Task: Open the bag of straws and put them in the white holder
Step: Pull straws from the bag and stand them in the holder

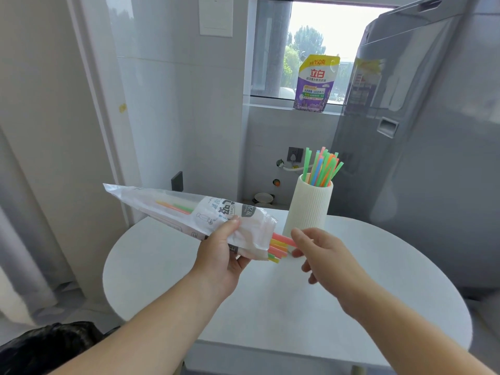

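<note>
Bag of straws (pixel 189 209) sits in the air above the white table (pixel 162 280), lying nearly level with its torn mouth turned to the right, towards the white holder (pixel 308 209). The left grip (pixel 219 255) is clenched round the bag near that open end, thumb on top and fingers underneath, likely so the plastic stays bunched and the straws are steadied while they slide out. A few loose straws (pixel 280 246), pink, yellow and green, poke out of the mouth, and some more show through the clear plastic further back. The right grip (pixel 322 255) is just at their tips, fingers loosely spread, thumb above and forefinger below the pink one; whether it has closed on a straw I cannot tell. The holder stands upright on the table just behind the bag's mouth, near enough for a short carry. It already has a bunch of straws (pixel 322 169) fanned out of its top, so the job looks well along, with these last few in the bag to go. Pulling too hard could tug the whole bag loose
</note>
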The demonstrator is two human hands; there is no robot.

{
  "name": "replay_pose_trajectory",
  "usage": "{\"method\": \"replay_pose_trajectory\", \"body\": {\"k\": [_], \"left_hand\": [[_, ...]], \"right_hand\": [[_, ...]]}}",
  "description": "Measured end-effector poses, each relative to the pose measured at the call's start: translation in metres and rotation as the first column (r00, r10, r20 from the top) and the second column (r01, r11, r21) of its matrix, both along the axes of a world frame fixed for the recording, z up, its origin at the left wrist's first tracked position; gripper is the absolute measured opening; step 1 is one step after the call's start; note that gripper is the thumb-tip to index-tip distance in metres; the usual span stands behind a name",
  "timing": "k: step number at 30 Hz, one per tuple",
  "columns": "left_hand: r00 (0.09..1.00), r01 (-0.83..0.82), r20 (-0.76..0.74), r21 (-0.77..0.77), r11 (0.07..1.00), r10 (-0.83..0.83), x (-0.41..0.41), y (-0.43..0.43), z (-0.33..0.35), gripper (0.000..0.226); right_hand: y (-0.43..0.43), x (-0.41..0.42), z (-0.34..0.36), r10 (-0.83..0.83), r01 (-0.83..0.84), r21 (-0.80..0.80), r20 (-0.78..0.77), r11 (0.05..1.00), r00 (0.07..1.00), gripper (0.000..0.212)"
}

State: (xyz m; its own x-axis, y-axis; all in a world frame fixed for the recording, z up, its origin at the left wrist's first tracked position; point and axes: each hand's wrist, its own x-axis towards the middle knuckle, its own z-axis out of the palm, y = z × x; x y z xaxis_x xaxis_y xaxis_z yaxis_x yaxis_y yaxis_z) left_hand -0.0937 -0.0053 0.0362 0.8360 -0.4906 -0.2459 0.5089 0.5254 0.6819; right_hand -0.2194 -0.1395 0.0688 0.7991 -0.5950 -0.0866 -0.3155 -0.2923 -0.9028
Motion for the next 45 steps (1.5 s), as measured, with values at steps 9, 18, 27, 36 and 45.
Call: {"method": "replay_pose_trajectory", "body": {"k": [9,18,27,36,45], "left_hand": [[0.985,0.030,0.170,0.043,0.999,-0.037,-0.007,-0.002,0.004,0.029],[0.979,0.008,0.205,0.048,0.999,-0.018,-0.007,0.000,0.005,0.031],[0.981,0.012,0.192,0.052,0.999,-0.022,-0.007,-0.005,0.001,0.032],[0.977,0.044,0.206,0.074,0.996,-0.059,-0.008,-0.006,-0.001,0.031],[0.984,0.023,0.175,0.052,0.998,-0.032,-0.005,-0.006,-0.002,0.030]], "right_hand": [[-0.002,-0.004,-0.013,0.021,-0.091,0.299,0.229,0.950,0.973,0.011],[-0.010,-0.008,-0.014,0.053,-0.148,0.356,0.263,0.923,0.963,0.024],[-0.021,-0.010,-0.016,0.002,-0.092,0.344,0.254,0.934,0.967,0.015],[-0.019,-0.008,-0.021,0.058,-0.134,0.264,0.279,0.955,0.959,0.004],[-0.023,-0.012,-0.017,0.048,-0.134,0.309,0.271,0.942,0.961,0.017]]}}
